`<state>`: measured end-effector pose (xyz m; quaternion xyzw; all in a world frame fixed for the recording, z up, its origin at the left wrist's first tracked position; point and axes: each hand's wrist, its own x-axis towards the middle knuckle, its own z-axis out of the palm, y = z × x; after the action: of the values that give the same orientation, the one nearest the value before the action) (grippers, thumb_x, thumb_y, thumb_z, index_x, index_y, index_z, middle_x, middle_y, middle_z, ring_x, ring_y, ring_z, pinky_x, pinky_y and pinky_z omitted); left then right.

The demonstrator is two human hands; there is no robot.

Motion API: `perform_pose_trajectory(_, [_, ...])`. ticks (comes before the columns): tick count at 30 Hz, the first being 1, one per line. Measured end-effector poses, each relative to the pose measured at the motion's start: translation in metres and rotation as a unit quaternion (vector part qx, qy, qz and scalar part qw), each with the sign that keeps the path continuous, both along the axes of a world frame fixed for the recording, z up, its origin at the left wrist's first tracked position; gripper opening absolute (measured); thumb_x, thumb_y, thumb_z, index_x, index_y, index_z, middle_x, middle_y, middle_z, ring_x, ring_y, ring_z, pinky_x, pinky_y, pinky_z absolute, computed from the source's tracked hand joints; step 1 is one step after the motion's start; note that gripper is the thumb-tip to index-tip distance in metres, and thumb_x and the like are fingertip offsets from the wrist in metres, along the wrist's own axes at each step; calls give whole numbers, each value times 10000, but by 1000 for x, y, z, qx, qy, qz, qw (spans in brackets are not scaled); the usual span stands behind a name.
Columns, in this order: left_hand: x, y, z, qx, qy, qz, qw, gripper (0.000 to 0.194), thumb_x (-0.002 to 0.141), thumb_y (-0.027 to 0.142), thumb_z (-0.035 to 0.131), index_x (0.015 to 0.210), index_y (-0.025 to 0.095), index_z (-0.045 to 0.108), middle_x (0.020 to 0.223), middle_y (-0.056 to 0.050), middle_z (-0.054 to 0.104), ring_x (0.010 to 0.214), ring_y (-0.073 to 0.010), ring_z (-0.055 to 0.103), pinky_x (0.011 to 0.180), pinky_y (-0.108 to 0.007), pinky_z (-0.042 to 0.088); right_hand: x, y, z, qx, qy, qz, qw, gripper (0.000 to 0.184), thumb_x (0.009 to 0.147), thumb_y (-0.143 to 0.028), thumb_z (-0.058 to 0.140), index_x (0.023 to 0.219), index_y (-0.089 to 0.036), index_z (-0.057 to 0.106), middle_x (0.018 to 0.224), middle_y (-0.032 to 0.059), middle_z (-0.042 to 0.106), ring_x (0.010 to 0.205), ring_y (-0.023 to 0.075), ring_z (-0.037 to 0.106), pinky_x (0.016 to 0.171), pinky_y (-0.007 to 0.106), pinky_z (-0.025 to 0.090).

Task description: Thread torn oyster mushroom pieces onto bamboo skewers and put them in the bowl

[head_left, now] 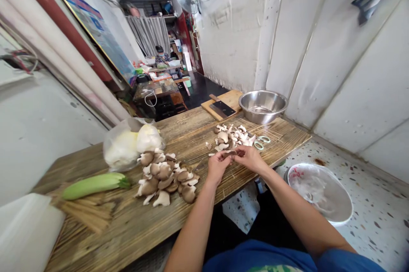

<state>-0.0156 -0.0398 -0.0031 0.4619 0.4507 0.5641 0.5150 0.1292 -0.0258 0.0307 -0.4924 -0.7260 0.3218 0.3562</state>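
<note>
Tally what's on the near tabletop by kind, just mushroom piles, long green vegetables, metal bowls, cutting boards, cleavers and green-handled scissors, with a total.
Mushroom piles: 2 (single mushrooms overlap too much to count)
Long green vegetable: 1
Metal bowl: 1
Cutting board: 1
Cleaver: 1
Green-handled scissors: 1
Total: 7, counting each pile as one

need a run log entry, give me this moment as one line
left hand: on mushroom piece | right hand: same piece | cleaver: on cutting board

Brown mushroom piece [229, 153] between the fingers [241, 153]
</note>
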Motion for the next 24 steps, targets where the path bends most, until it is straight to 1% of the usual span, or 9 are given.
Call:
perform_pose_trajectory(4, [0,-1,-3,2,20,-11,1000,177,629,226,682,773,128,654,541,27,586,498,-84,513,527,-204,399,1,-3,-1,-1,-18,-6,1000,64,659,-188,597,636,-165,652,548,-39,579,527,91,494,511,183,345])
perform_pose_trajectory(8, [-3,-2,-6,2,44,-39,998,166,610,198,681,760,129,663,556,18,607,501,-92,528,529,-210,408,3,-7,-2,-14,-9,-15,1000,26,613,-171,613,606,-158,634,530,-50,555,518,84,477,492,176,330])
perform_pose_trajectory(11, [-2,-4,-4,-3,54,-55,997,155,599,180,680,745,130,667,552,16,612,503,-98,538,534,-214,413,3,-11,-4,-24,10,-27,999,16,584,-168,620,572,-160,615,494,-58,530,490,81,460,462,176,320])
perform_pose_trajectory(14, [0,-6,0,-6,44,-61,997,122,600,174,680,712,131,665,532,17,601,492,-96,532,528,-215,410,-1,-14,-10,-38,41,-47,997,44,596,-165,598,554,-167,583,464,-55,532,458,86,476,432,176,340])
perform_pose_trajectory(16, [0,-7,2,-11,22,-63,998,97,605,183,684,683,131,656,524,19,590,487,-93,521,518,-215,404,-5,-15,-15,-50,67,-51,995,61,633,-178,569,572,-174,571,472,-44,572,440,94,512,412,176,378])
perform_pose_trajectory(18, [0,-8,3,-26,-8,-84,996,102,613,198,691,673,128,650,535,13,588,496,-90,516,513,-214,401,-8,-15,-21,-59,90,-50,993,97,678,-200,538,588,-178,564,487,-28,608,431,103,548,399,181,418])
perform_pose_trajectory(21, [-3,-7,4,-63,-73,-113,989,136,615,214,714,689,118,651,580,0,598,527,-83,520,517,-206,405,-5,-10,-24,-54,98,-59,992,172,728,-227,497,572,-179,549,469,-14,610,419,109,569,395,189,448])
perform_pose_trajectory(22, [-4,-5,4,-68,-101,-98,988,150,615,221,724,698,118,651,602,-2,604,544,-80,528,532,-204,414,-2,-8,-22,-48,93,-67,992,188,740,-236,485,573,-177,549,461,-13,603,412,109,566,397,192,450])
perform_pose_trajectory(24, [-7,-1,5,-56,-156,-27,986,189,620,242,738,741,124,653,680,-12,633,614,-85,566,612,-213,454,6,1,-15,-28,68,-90,993,203,754,-256,478,587,-175,559,458,-16,595,407,110,558,412,203,448])
